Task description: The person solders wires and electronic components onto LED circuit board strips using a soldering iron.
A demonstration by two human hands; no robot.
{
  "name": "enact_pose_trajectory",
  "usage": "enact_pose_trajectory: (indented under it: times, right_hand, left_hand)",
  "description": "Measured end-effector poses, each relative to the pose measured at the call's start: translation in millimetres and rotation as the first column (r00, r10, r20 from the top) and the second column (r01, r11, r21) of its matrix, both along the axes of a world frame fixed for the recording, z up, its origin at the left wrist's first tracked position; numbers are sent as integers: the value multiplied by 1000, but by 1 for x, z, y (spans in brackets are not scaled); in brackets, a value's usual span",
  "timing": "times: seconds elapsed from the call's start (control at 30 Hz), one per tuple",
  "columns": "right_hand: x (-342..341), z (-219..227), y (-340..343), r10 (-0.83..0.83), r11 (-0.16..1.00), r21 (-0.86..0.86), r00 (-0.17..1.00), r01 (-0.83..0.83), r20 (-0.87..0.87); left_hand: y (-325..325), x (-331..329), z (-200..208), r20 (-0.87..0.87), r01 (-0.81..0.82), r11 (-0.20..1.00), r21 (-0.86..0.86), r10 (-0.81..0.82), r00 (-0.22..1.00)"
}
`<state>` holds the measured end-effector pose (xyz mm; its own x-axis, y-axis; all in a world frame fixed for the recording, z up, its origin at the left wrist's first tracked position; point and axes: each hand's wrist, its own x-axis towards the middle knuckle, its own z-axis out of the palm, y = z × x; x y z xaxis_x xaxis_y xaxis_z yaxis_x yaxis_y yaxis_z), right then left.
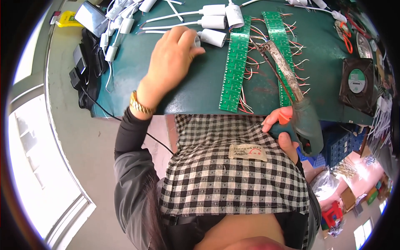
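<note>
My left hand (171, 56), with a gold bracelet at its wrist, is closed at the far left-middle of the table. Its fingers curl round a small white cylindrical piece (197, 41), mostly hidden by them. Just beyond lies a white lamp socket (213, 37) with its cable. My right hand (286, 141) grips the dark green handle of a soldering gun (307, 129) with an orange trigger, at the table's front edge. The worn metal barrel slants up and left over two green circuit-board panels (235, 71) (278, 54), its tip near the left panel. Red and white wires stick out of both.
More white sockets (125, 25) with cables crowd the far left, beside a phone (91, 17). A black fan (356, 85) stands at the right edge. Blue crates (339, 146) sit below the table on the right. A black cable (137, 129) hangs off the left front.
</note>
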<state>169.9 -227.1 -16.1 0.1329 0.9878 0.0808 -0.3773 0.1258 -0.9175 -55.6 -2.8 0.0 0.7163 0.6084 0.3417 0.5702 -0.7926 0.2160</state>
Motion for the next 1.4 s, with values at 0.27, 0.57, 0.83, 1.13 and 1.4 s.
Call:
enact_pose_trajectory:
  times: [0.27, 0.57, 0.83, 1.13, 1.4]
  right_hand:
    - [11, -2, -4, 77, 995, -75, 995, -72, 63]
    - [11, -4, 5, 137, 989, -82, 962, -120, 237]
    - [0, -8, 3, -43, 998, -28, 975, 50, 219]
    - [2, 3, -4, -56, 989, -122, 976, 83, 210]
    - [13, 32, -4, 131, 922, -388, 939, 3, 318]
  left_hand:
    - [14, 14, 7, 54, 315, 927, 205, -332, 942]
    - [1, 26, -12, 174, 398, 917, 33, -397, 901]
    - [-3, 57, -6, 188, 298, 950, 95, -311, 932]
    - [0, 79, 22, -26, 250, 958, -140, -256, 966]
    - [14, 84, -3, 152, 386, 897, 217, -421, 894]
